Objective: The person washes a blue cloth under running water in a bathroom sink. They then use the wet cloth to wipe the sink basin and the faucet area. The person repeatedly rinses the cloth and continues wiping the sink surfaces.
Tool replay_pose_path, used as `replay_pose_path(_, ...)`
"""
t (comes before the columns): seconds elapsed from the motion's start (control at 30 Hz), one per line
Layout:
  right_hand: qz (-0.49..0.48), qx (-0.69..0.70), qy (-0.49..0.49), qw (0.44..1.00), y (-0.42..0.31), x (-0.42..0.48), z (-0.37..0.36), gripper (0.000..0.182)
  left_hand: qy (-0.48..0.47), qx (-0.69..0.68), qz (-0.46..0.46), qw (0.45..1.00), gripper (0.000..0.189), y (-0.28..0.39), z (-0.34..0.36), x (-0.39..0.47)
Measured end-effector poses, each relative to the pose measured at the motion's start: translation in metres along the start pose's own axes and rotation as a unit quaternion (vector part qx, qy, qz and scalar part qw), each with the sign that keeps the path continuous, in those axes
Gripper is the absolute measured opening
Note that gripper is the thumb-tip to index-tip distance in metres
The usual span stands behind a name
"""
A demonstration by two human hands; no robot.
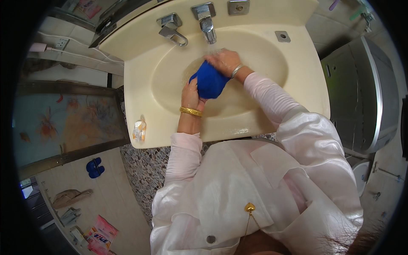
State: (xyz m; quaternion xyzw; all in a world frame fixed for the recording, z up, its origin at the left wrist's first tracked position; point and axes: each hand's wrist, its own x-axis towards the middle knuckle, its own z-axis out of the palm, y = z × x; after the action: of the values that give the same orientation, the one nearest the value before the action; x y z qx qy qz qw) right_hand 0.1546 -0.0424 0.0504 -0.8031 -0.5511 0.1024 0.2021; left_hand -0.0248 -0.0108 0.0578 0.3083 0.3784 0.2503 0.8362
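Note:
A wet blue cloth item (211, 81), perhaps a cap, is held over the basin of a cream washbasin (255, 100). My left hand (191, 95), with a gold bangle at its wrist, grips the item's near left side. At its far edge is my right hand (224, 62), slightly blurred, its fingers bent over the fabric. Water runs from the chrome spout (207, 30) onto the right hand's fingers. The underside of the blue item and some fingertips are hidden.
Left of the spout a chrome tap lever (173, 33) juts over the basin rim. A small plastic-wrapped item (139, 130) lies on the washbasin's left front corner. To the right stands a grey appliance (353, 95). A framed floral glass panel (73, 122) is at left.

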Motion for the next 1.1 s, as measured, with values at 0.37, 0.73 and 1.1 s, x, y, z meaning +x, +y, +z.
replay_pose_path(0.37,-0.026,0.150,-0.061,0.986,-0.007,-0.031,0.072,0.032,0.076,0.016,-0.146,0.986,0.054,-0.008,-0.006,0.033)
replay_pose_path(0.73,-0.312,0.136,0.216,0.915,-0.098,-0.047,0.001,0.013,-0.148,-0.178,0.045,0.972,0.038,-0.017,-0.033,0.034)
replay_pose_path(1.1,0.093,-0.091,0.102,0.986,0.047,-0.011,0.032,0.030,0.080,0.038,-0.049,0.995,0.044,0.022,-0.023,-0.004)
